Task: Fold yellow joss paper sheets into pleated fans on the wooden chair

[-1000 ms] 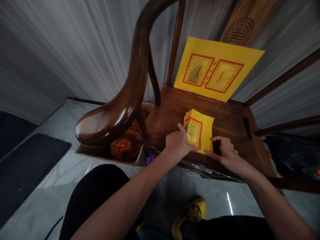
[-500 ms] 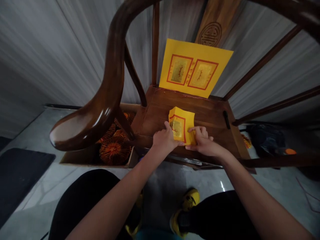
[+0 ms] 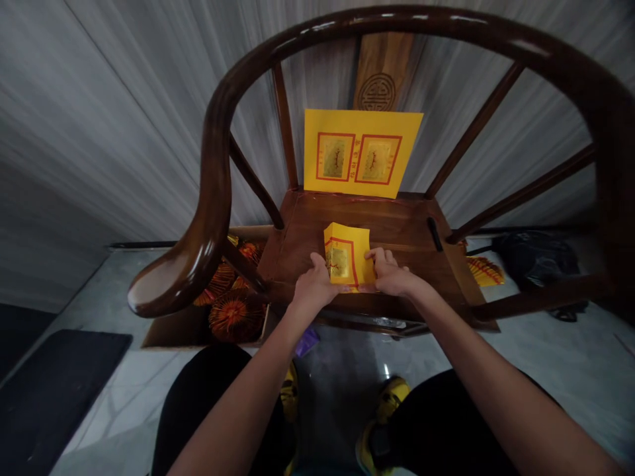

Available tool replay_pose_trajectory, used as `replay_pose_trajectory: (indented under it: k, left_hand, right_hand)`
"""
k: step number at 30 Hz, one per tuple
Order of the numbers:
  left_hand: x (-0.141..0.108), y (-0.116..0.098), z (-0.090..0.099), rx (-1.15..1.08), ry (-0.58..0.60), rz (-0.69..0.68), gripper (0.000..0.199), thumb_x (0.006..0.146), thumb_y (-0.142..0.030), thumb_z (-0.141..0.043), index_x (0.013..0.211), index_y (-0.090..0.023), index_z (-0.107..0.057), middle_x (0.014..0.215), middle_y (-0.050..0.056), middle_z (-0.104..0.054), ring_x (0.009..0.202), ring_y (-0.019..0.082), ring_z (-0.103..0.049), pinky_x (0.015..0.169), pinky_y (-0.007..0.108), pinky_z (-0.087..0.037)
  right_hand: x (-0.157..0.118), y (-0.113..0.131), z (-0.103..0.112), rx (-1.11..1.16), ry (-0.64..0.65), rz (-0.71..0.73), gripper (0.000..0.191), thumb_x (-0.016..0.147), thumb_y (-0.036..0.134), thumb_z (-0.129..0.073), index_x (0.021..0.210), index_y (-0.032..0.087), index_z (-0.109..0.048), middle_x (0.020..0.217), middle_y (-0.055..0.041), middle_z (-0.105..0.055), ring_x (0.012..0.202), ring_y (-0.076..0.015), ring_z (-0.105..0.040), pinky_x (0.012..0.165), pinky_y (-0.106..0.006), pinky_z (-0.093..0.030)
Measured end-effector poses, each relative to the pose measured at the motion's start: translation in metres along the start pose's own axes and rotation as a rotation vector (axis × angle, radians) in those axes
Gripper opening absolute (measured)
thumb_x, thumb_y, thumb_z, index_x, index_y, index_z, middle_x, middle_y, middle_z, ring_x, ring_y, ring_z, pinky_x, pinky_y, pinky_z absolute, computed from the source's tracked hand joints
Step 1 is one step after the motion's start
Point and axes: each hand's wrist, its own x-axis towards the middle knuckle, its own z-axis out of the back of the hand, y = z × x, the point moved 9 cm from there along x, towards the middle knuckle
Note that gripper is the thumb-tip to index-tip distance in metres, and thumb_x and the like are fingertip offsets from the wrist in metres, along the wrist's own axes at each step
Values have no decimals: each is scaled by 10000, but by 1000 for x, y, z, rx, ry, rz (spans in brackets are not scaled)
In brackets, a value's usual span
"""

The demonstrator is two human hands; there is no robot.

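A partly folded yellow paper with a red frame and a gold patch lies on the wooden chair seat. At its lower left edge is my left hand, thumb raised and fingers along the near edge. My right hand grips the paper's right side, fingers bent round the edge. Behind it, a flat yellow sheet with two red frames and gold patches leans upright against the chair's back.
The curved armrest rises at the left and loops round the back. A cardboard box of red and orange fan-like bundles stands left of the seat. A black bag and a dark mat lie on the floor.
The view has shifted, so more of the chair's curved rail shows. My left thumb has come away from the paper's left side. The paper stays on the seat.
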Motion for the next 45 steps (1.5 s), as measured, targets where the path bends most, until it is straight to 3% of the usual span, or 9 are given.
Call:
replay_pose_trajectory:
  k: [5, 10, 15, 18, 24, 30, 34, 40, 45]
  left_hand:
    - [2, -3, 2, 63, 82, 53, 911, 746, -505, -803, 1428, -144, -321, 1337, 223, -688, 1206, 377, -686, 972, 425, -493]
    - [5, -11, 7, 269, 117, 117, 898, 757, -506, -793, 1426, -109, -344, 1233, 233, -728, 1207, 395, -665, 1144, 586, -303]
    - [13, -10, 14, 376, 17, 86, 890, 642, -621, -812, 1330, -201, -434, 1450, 209, -540, 1391, 403, -445, 1087, 539, -365]
    - [19, -2, 12, 353, -16, 117, 956, 556, -598, -853, 1329, -248, -413, 1581, 185, -375, 1439, 392, -364, 1135, 560, -339]
    - [26, 19, -3, 157, -10, 189, 1115, 513, -513, -874, 1425, -296, -271, 1747, 162, -15, 1603, 373, -95, 1261, 571, -154]
    - [31, 33, -10, 95, -34, 213, 1137, 476, -500, -892, 1419, -300, -288, 1761, 141, 18, 1640, 322, 67, 1297, 529, 43]
    - [33, 31, -17, 67, -51, 210, 1149, 487, -523, -887, 1441, -289, -290, 1768, 149, 65, 1641, 308, 106, 1296, 532, 72]
    - [24, 12, -27, 82, -60, 203, 1416, 431, -615, -909, 1567, -224, -159, 1735, 212, 228, 1589, 369, 274, 1247, 615, 158]
    - [23, 12, -26, 6, -38, 181, 1361, 472, -581, -919, 1562, -258, -172, 1746, 173, 219, 1598, 339, 260, 1267, 581, 142]
  right_hand:
    - [-3, 4, -3, -5, 9, -7, 668, 739, 389, -797, 1240, 302, -364, 1371, -90, -390, 1336, -320, -453, 1026, -515, -377]
    - [2, 4, -4, -33, 30, 23, 649, 735, 384, -793, 1221, 307, -370, 1355, -75, -380, 1326, -302, -459, 1010, -486, -372]
    - [4, 4, -4, -42, 33, 24, 651, 713, 417, -784, 1210, 309, -378, 1321, -76, -378, 1288, -313, -442, 996, -478, -363]
    - [4, 4, -2, -47, 11, 8, 685, 674, 436, -799, 1206, 308, -387, 1307, -79, -376, 1261, -330, -431, 979, -464, -370]
    - [2, 4, 2, -36, 7, 12, 696, 649, 431, -798, 1206, 321, -396, 1289, -72, -393, 1229, -329, -442, 975, -465, -378]
    - [1, 1, 3, -33, -2, 8, 707, 656, 467, -794, 1223, 336, -392, 1323, -68, -395, 1258, -327, -440, 979, -471, -377]
    - [-2, 4, 3, -40, -6, -24, 704, 668, 465, -792, 1226, 319, -390, 1355, -90, -385, 1286, -334, -430, 1006, -491, -368]
    - [-4, 8, 3, -61, -25, -29, 688, 676, 450, -798, 1214, 309, -393, 1356, -105, -396, 1263, -343, -452, 1008, -498, -382]
    - [-1, 6, 3, -75, -16, -18, 664, 660, 429, -801, 1177, 300, -404, 1345, -118, -405, 1250, -354, -467, 979, -503, -408]
